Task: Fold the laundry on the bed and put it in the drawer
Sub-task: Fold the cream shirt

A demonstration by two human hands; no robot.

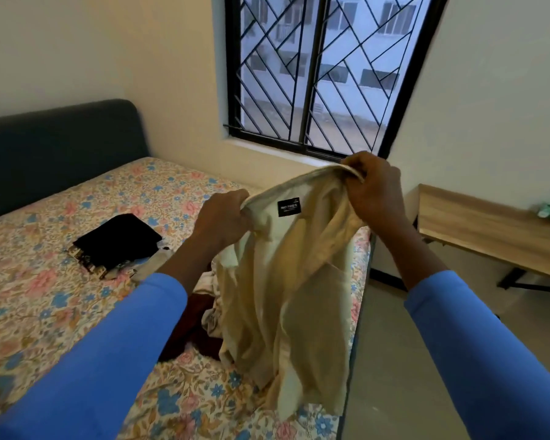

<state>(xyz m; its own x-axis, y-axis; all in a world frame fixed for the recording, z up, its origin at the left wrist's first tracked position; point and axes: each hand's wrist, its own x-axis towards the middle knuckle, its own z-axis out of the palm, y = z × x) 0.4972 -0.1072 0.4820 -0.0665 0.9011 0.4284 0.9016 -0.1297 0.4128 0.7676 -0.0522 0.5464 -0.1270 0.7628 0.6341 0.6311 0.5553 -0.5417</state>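
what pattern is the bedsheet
Floral, pink and blue flowers on the bedsheet; head view.

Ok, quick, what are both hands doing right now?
Left hand: closed, gripping the cream fabric shirt by its collar edge.
Right hand: closed, gripping the same collar further along.

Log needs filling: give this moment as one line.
left hand: grips shirt | right hand: grips shirt | folded pile: on bed
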